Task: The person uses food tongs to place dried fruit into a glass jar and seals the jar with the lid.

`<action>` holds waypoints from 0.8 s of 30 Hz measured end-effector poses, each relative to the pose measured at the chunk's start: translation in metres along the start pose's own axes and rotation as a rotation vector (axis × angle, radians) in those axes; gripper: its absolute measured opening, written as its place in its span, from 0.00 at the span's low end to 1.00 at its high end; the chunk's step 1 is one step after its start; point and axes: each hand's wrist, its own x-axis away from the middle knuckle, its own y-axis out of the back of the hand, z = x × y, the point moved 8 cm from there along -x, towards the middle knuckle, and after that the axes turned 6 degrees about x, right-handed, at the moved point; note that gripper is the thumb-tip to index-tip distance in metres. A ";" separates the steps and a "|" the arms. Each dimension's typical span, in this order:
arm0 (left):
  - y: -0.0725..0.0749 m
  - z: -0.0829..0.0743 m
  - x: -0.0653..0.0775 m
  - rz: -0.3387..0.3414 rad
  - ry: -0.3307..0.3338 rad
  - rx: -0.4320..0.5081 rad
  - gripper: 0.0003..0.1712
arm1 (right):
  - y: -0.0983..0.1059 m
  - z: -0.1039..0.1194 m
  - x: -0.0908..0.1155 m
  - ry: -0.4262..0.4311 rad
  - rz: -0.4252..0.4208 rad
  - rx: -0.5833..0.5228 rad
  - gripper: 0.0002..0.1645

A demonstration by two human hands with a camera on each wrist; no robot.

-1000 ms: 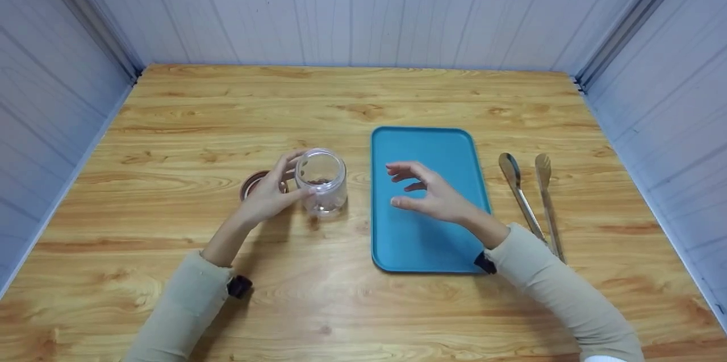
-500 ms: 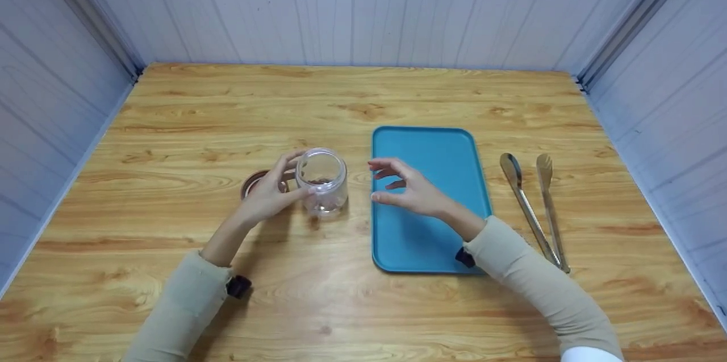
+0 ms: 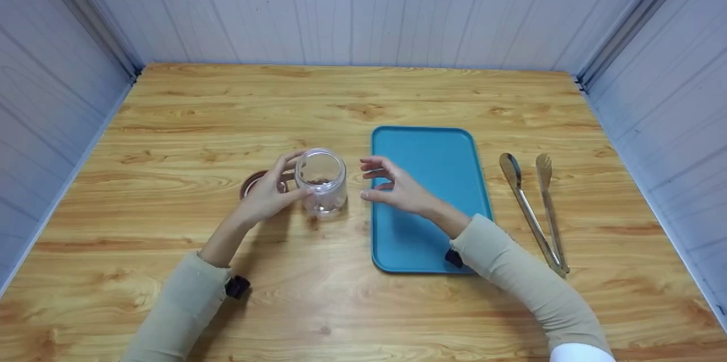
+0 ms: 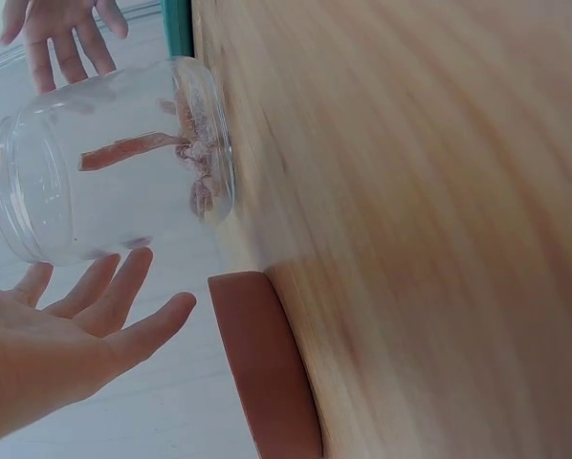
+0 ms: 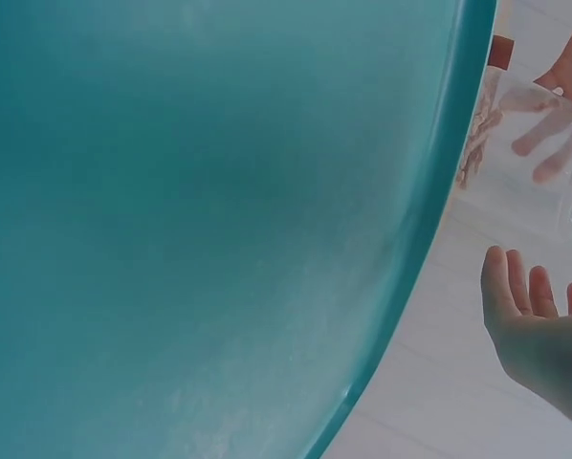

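A clear plastic jar without its lid stands upright on the wooden table. Reddish-brown strips and small pieces lie at its bottom. My left hand holds the jar from the left, fingers on the far side and thumb on the near side. Partly hidden behind that hand is a brown round lid, lying on the table. My right hand hovers over the left edge of a blue tray, holding nothing, its fingers spread towards the jar with a gap between.
Metal tongs, with a spoon end and a fork end, lie to the right of the tray. Pale panelled walls close off the back and both sides of the table.
My right hand has moved left across the tray towards the jar, its fingers drawing a little closer together. The left hand and the jar have stayed in place.
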 end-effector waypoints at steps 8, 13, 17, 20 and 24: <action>0.006 0.025 -0.007 -0.013 -0.022 0.010 0.39 | -0.010 0.022 -0.001 -0.028 0.020 -0.078 0.35; 0.007 0.023 -0.005 -0.018 -0.023 0.017 0.38 | -0.015 0.024 -0.003 -0.044 0.030 -0.088 0.36; 0.005 0.010 0.000 -0.017 -0.015 0.030 0.37 | -0.017 0.024 -0.005 -0.050 0.032 -0.090 0.37; 0.004 0.001 0.003 -0.020 -0.008 0.030 0.36 | -0.019 0.023 -0.008 -0.056 0.037 -0.087 0.39; 0.004 -0.002 0.005 -0.028 -0.002 0.010 0.35 | -0.022 0.020 -0.012 -0.056 0.042 -0.098 0.41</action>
